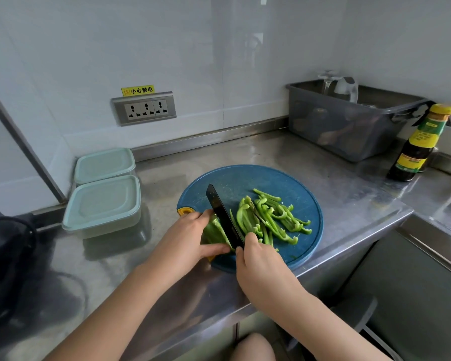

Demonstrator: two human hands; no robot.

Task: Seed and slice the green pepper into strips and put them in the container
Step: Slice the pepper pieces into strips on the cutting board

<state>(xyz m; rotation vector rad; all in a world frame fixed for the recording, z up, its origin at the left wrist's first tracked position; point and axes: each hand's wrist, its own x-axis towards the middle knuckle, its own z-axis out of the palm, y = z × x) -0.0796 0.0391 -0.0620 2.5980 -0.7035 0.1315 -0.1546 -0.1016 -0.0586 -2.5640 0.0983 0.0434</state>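
Green pepper at the board's left edge, held by left hand; right hand grips knife; a slip could cut close fingers.

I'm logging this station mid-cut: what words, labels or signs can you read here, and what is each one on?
"小心触电": on the yellow sticker above the wall socket, beside a small warning symbol.
Sauce bottle: its yellow and green labels carry print, too blurred to read.
Knife: no legible marking on the blade.
Nothing else readable.
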